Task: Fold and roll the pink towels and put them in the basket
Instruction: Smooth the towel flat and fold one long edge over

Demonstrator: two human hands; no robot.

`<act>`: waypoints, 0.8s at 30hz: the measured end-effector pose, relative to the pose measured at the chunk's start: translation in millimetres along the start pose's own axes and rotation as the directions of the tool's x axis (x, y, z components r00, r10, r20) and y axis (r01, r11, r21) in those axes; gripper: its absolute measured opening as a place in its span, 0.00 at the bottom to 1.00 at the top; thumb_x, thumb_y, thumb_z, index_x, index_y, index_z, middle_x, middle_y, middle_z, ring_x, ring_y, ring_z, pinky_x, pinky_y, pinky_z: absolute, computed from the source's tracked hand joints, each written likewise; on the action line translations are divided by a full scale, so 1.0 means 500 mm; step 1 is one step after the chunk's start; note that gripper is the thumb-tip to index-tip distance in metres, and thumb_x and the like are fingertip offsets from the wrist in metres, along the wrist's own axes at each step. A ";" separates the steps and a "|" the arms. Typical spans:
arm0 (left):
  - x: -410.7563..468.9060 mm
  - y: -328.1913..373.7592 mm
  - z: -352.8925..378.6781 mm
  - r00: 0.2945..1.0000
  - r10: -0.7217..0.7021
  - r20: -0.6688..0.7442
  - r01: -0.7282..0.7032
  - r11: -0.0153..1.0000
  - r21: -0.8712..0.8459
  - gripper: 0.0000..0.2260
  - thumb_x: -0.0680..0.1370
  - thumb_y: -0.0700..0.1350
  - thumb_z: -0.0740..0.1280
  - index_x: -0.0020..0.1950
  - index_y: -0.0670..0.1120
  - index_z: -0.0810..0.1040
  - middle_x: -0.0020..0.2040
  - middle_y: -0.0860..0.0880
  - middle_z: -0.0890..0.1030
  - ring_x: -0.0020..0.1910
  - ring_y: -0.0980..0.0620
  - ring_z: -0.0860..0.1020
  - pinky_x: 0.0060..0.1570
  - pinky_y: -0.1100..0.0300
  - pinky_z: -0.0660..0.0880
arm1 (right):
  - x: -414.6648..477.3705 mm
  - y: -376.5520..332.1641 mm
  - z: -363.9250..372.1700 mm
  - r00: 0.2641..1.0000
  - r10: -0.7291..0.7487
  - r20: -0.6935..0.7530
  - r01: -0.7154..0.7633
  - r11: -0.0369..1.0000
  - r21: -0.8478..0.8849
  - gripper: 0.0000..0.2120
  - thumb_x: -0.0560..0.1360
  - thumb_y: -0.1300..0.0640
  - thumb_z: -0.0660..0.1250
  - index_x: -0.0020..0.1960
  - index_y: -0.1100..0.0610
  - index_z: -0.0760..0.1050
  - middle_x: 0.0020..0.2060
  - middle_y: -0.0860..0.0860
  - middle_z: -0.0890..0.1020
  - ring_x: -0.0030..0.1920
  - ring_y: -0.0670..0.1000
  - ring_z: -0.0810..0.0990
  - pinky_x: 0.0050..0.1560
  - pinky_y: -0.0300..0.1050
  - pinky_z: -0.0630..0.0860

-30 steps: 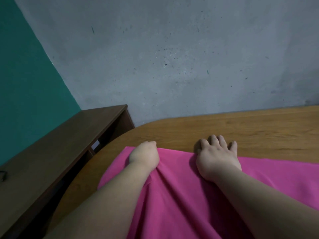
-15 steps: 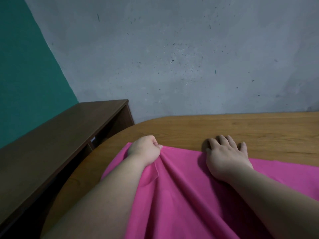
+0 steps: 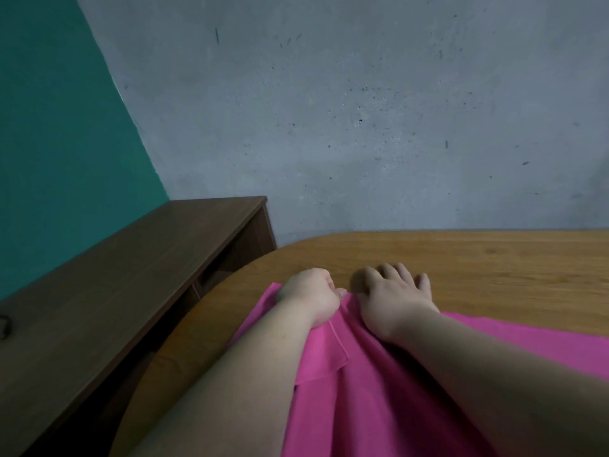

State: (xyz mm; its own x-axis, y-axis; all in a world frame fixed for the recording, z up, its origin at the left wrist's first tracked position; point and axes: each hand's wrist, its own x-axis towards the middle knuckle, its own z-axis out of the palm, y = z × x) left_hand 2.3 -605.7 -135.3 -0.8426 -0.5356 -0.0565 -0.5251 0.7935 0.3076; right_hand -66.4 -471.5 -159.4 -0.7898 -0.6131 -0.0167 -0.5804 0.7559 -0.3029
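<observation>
Grey speckled wall (image 3: 362,110) meets teal wall (image 3: 59,127); dark bench (image 3: 131,265) (perhaps shelved) beside wooden table (image 3: 494,258).

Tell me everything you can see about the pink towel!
The bright pink cloth towel looks thin and smooth. It lies on the brown wooden table, running out of view at the bottom and right. Creases fan from its far edge, where the left hand grips a bunch and a small flap folds over. The right hand presses flat on that edge.

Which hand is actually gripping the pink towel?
The left hand: it is clenched round a bunched fold of the pink towel, while the right hand lies flat and spread.
</observation>
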 end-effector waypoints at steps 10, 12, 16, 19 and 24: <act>-0.056 -0.043 -0.096 0.994 0.008 0.108 -0.020 0.993 0.112 0.07 0.71 0.40 0.66 0.41 0.50 0.83 0.43 0.54 0.84 0.47 0.52 0.81 0.38 0.64 0.72 | 0.001 0.003 0.016 1.000 -0.009 -0.029 0.008 1.000 -0.007 0.20 0.80 0.44 0.44 0.67 0.44 0.66 0.74 0.55 0.64 0.78 0.60 0.54 0.74 0.71 0.46; -0.056 -0.058 -0.150 0.987 -0.030 0.159 -0.010 0.969 0.245 0.05 0.73 0.41 0.70 0.46 0.48 0.85 0.44 0.51 0.84 0.46 0.52 0.81 0.36 0.64 0.71 | 0.003 0.003 0.019 0.999 -0.003 -0.037 0.003 1.000 -0.009 0.20 0.80 0.44 0.45 0.67 0.44 0.66 0.74 0.55 0.64 0.78 0.60 0.54 0.74 0.70 0.47; -0.007 -0.068 -0.178 0.995 -0.025 0.100 -0.005 0.958 0.287 0.05 0.80 0.45 0.68 0.51 0.49 0.83 0.51 0.51 0.82 0.50 0.51 0.78 0.45 0.62 0.69 | 0.003 0.002 0.020 0.999 -0.003 -0.053 0.002 1.000 -0.021 0.20 0.79 0.44 0.44 0.66 0.44 0.67 0.73 0.55 0.65 0.77 0.59 0.55 0.74 0.70 0.48; 0.021 -0.082 -0.095 0.999 -0.034 -0.013 0.036 0.983 0.180 0.06 0.82 0.47 0.64 0.50 0.51 0.80 0.55 0.48 0.82 0.54 0.47 0.79 0.49 0.60 0.71 | -0.002 0.003 0.019 0.999 -0.009 -0.044 0.007 0.999 -0.033 0.22 0.80 0.43 0.45 0.69 0.45 0.66 0.76 0.56 0.62 0.78 0.60 0.53 0.75 0.70 0.47; 0.029 -0.130 -0.026 0.983 -0.096 -0.159 0.108 0.991 0.072 0.07 0.81 0.52 0.63 0.46 0.51 0.74 0.46 0.51 0.80 0.47 0.48 0.78 0.43 0.56 0.72 | 0.000 0.005 0.019 0.998 -0.013 -0.059 0.012 1.000 -0.024 0.23 0.81 0.44 0.44 0.72 0.46 0.65 0.78 0.56 0.59 0.80 0.60 0.50 0.76 0.70 0.44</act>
State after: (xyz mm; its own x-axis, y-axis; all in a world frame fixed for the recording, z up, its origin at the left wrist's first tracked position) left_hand 25.7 -668.7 -143.7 -0.7585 -0.6483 0.0662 -0.6206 0.7495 0.2302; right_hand -65.7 -471.8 -169.3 -0.7924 -0.6085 0.0433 -0.5943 0.7540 -0.2798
